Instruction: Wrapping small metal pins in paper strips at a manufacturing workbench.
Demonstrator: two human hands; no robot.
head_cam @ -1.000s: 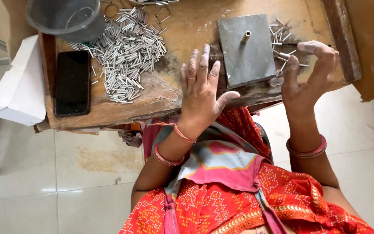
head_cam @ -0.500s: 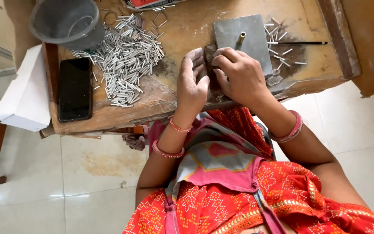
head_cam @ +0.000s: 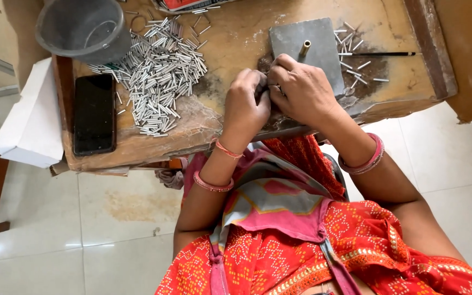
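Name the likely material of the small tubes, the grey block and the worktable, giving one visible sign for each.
Small tubes: probably metal, bright silvery sheen.
Grey block: likely steel or stone, flat dull grey face; its peg looks like brass, yellowish.
Worktable: wood, brown, worn and stained, with chipped edges.

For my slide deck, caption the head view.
Both hands, left hand and right hand, meet beside grey metal block; silver metal tubes heaped nearby.

Small hand-assembly workshop. Indicators: a worn wooden workbench (head_cam: pixel 230 46) carrying a heap of short metal tubes (head_cam: pixel 159 76) at far left, a grey metal block (head_cam: pixel 310 49) with an upright brass pin (head_cam: pixel 305 48) at far right, and a grey plastic tub (head_cam: pixel 83 27) beside the heap.
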